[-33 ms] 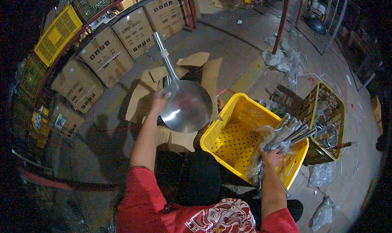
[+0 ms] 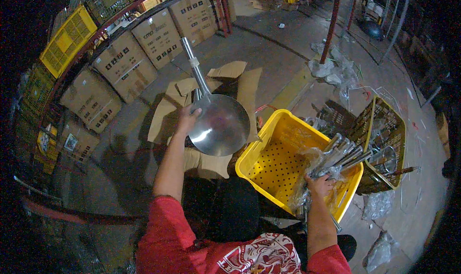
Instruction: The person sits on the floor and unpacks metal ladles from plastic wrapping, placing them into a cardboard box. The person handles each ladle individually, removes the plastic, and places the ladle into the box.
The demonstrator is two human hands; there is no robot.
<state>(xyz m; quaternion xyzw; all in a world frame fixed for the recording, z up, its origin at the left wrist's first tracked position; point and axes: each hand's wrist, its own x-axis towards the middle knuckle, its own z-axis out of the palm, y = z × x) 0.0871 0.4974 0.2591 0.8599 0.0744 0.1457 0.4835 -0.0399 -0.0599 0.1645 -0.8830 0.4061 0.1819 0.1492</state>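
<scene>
My left hand [image 2: 189, 118] grips a round steel wok [image 2: 221, 127] by its edge, the thumb on the near face and the other fingers hidden behind. The wok's long tubular handle [image 2: 196, 67] points up and away, with a pale band around it. Below and behind it is an opened cardboard box [image 2: 249, 89]. At the right, my right hand [image 2: 320, 184] is closed on a bundle of shiny metal tubes [image 2: 338, 154] partly covered in clear plastic film. The tubes lie over the right part of a yellow basket [image 2: 276, 123] with a perforated floor.
A dark openwork crate [image 2: 357, 130] holding plastic and metal pieces stands beyond the yellow basket. Crumpled plastic [image 2: 379, 252] lies on the floor at the right. Large cartons [image 2: 125, 65] line the left beneath a shelf with yellow crates [image 2: 67, 41]. A red post [image 2: 331, 27] rises at the back.
</scene>
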